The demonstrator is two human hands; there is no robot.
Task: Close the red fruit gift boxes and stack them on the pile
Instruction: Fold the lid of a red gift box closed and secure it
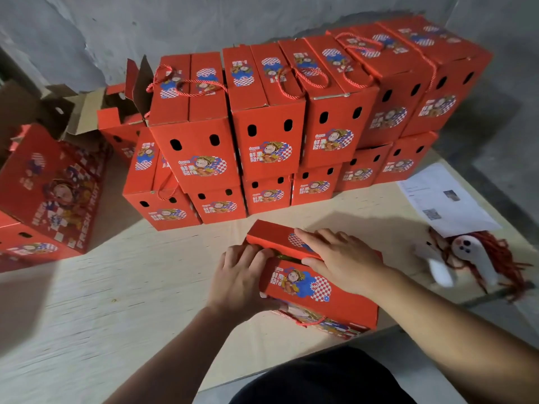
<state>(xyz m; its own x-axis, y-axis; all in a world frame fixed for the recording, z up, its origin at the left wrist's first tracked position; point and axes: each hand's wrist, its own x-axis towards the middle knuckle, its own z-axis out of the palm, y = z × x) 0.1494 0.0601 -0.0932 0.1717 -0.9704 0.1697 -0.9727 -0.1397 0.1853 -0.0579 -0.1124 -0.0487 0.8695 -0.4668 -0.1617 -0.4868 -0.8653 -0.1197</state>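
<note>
Head view: only view.
Box point(315, 290): on my table point(116, 301), directly under both hands; long axis runs far-left to near-right.
Left hand point(242, 281): fingers curled at its left end, by the flap gap.
Right hand point(338, 260): flat, pressing far flap point(277, 237).
Pile point(277, 126): straight beyond; right hand nearer.
</note>
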